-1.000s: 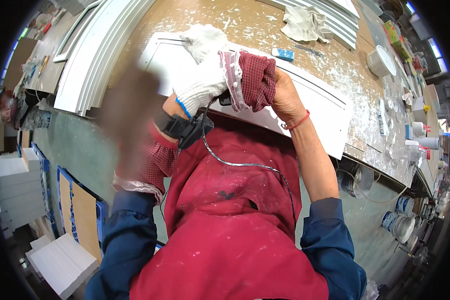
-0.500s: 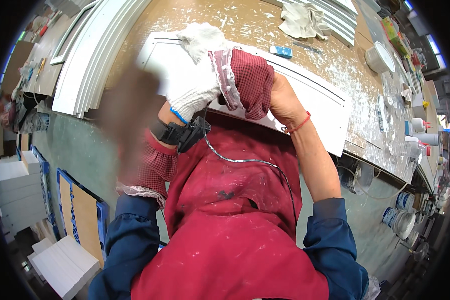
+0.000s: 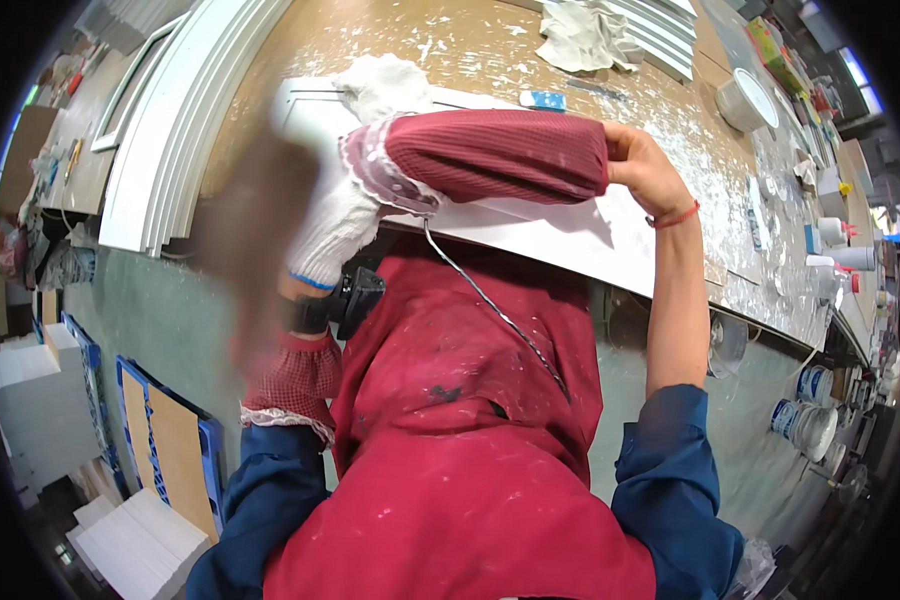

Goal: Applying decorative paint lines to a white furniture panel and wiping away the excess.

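Observation:
My left hand (image 3: 338, 220), in a white knit glove with a blue edge, is at the frilled end of a maroon checked sleeve cover (image 3: 500, 155); its fingers are mostly hidden behind the frill. At the other end, my bare right hand (image 3: 645, 170) pinches the cloth, so the sleeve cover stretches level between both hands. A second maroon sleeve cover (image 3: 295, 375) is on my left forearm, below a black wrist device (image 3: 355, 303). A thin cable (image 3: 480, 290) hangs from beneath the stretched cloth. White knit fabric (image 3: 385, 88) lies just beyond, on a white grooved panel (image 3: 560, 235).
A blurred brown shape (image 3: 255, 220) blocks part of the left side. The paint-spattered bench (image 3: 370, 40) bears a crumpled cloth (image 3: 588, 38), a blue-and-white block (image 3: 542, 100) and a white tub (image 3: 747, 100). White mouldings (image 3: 185, 130) stand at left; buckets (image 3: 805, 425) are on the floor at right.
My right hand has moved away to the right, drawing the bunched sleeve cover out long. My left hand has shifted slightly left and down.

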The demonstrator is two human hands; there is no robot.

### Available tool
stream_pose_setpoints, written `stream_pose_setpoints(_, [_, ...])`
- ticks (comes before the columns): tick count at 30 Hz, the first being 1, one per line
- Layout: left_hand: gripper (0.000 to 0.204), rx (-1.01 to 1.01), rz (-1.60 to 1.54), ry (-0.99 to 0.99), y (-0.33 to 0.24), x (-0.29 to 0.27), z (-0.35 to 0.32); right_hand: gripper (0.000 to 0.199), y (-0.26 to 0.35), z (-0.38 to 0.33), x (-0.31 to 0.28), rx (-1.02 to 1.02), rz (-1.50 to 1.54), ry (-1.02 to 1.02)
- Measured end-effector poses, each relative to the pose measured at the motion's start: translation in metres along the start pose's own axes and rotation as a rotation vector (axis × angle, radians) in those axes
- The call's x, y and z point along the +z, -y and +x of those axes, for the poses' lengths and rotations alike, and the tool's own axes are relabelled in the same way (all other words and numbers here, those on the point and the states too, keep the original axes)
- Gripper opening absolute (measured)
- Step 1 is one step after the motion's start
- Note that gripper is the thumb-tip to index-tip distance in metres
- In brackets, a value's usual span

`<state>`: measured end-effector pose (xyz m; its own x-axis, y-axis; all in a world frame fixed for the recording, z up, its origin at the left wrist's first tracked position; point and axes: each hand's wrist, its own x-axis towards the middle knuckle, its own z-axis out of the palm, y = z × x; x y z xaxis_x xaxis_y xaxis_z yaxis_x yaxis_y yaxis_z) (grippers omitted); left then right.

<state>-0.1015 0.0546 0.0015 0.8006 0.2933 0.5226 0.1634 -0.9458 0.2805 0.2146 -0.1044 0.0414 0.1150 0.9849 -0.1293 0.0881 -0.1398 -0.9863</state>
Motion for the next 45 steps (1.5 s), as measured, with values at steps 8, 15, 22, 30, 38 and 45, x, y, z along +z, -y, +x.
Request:
stream_pose_setpoints(8, [0.047,-0.87,-1.438,-0.153,-0.03,-0.008,0.022,0.041,-0.009,0.015,-0.022,0.03,-0.084,0.08])
stream_pose_setpoints(15, [0.038,-0.791,-0.501,-0.088,-0.015,-0.016,0.035,0.045,0.013,0.009,0.006,-0.046,-0.27,0.003])
stream_pose_setpoints(22, [0.023,-0.467,-0.15,-0.322,-0.051,-0.019,0.072,0.012,0.018,0.022,0.04,0.034,-0.142,-0.033])
stream_pose_setpoints(30, [0.041,-0.241,-0.533,0.103,-0.037,-0.005,0.06,0.023,0.036,0.019,0.066,-0.103,-0.379,-0.078])
stream_pose_setpoints(38, [0.041,-0.149,-1.134,-0.249,-0.035,-0.002,0.028,0.01,-0.002,0.021,0.05,-0.074,0.078,-0.259])
stream_pose_setpoints(45, [0.044,-0.722,-0.622,0.185,-0.066,-0.042,0.052,0.022,-0.013,0.058,0.025,0.117,0.226,-0.503])
